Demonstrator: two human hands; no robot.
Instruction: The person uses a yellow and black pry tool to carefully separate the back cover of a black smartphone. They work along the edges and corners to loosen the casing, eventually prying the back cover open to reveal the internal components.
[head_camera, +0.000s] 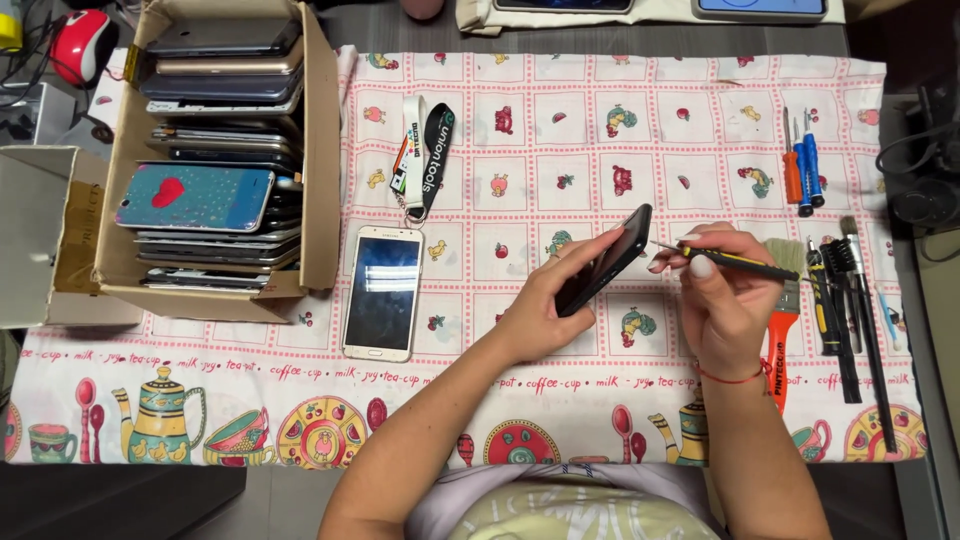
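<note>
My left hand (548, 300) holds a black phone (608, 258) tilted up on its edge above the patterned cloth. My right hand (722, 290) grips a thin black and yellow tool (735, 260) like a pen, its metal tip pointing at the phone's upper right edge, just short of touching it. A white phone with a dark screen (382, 292) lies flat on the cloth to the left of my hands.
A cardboard box (322, 150) full of stacked phones stands at the left. Two lanyards (425, 155) lie above the white phone. Screwdrivers (803, 170), an orange-handled brush (781, 330) and several black tools (850, 300) lie at the right. A red mouse (80, 45) sits far left.
</note>
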